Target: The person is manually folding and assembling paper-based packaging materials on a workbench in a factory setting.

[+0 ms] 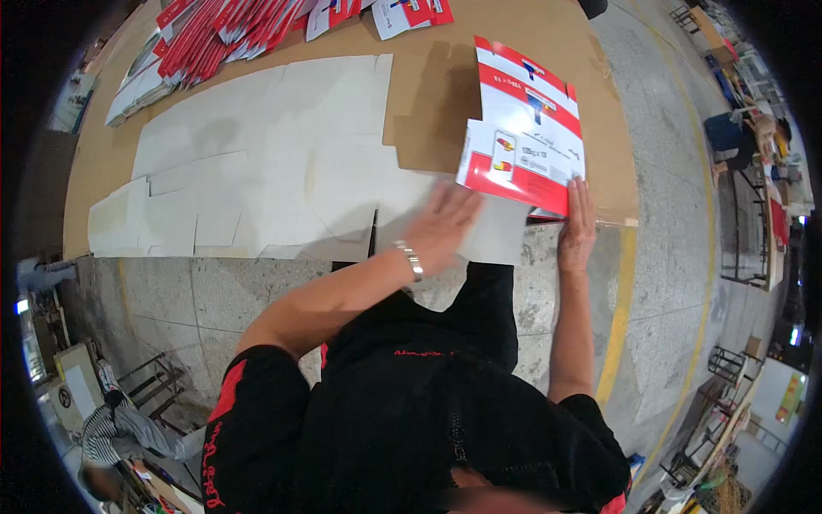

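Observation:
A flat printed carton blank, red and white with blue pictures, lies at the right part of the table. My right hand rests along its lower right corner with the fingers stretched out, and the thumb is hidden. My left hand, slightly blurred and wearing a metal-banded watch, lies flat with its fingers apart, next to the carton's lower left corner. Under that hand stretches a pale layer of plain unprinted carton sheets, with slits and notched edges. Part of it runs under the printed blank.
A heap of red and white folded cartons covers the table's far left, with a few more cartons beside it. Brown cardboard covers the table. Benches with goods stand far right. Another person is at lower left.

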`<move>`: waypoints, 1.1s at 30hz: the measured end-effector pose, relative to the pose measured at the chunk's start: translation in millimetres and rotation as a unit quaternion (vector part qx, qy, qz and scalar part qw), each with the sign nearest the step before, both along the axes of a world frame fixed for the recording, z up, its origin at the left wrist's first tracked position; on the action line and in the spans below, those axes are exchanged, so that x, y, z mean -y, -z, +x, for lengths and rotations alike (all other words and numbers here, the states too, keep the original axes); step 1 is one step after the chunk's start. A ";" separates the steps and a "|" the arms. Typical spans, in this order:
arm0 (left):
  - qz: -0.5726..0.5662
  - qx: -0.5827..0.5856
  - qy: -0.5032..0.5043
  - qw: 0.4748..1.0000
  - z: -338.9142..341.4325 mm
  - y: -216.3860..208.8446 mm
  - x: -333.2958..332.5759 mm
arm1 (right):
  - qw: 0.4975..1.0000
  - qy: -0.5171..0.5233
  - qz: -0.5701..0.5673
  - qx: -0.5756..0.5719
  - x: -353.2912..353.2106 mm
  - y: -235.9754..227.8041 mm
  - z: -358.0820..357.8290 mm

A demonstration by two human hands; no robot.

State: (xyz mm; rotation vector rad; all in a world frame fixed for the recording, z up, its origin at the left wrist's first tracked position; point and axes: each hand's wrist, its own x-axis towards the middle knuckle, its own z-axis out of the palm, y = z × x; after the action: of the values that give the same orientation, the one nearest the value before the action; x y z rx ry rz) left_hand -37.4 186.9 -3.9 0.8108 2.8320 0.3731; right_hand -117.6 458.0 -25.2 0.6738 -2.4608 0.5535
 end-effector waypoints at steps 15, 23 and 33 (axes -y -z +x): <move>0.290 -0.073 -0.329 0.896 -36.1 4.9 55.3 | 0.985 0.072 -0.124 0.095 -38.4 8.2 -0.6; 0.059 -0.171 -0.183 0.966 -41.5 14.0 29.8 | 0.978 -0.054 0.141 0.143 33.0 -28.0 19.3; -0.119 -0.148 -0.111 0.976 0.2 -29.4 94.4 | 0.979 -0.017 0.167 0.118 16.1 -11.8 30.2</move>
State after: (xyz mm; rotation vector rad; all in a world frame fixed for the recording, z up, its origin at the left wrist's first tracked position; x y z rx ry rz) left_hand -37.2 92.5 25.5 0.5415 3.1712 -0.0696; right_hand -87.4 441.9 -13.4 0.8227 -2.8045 0.2424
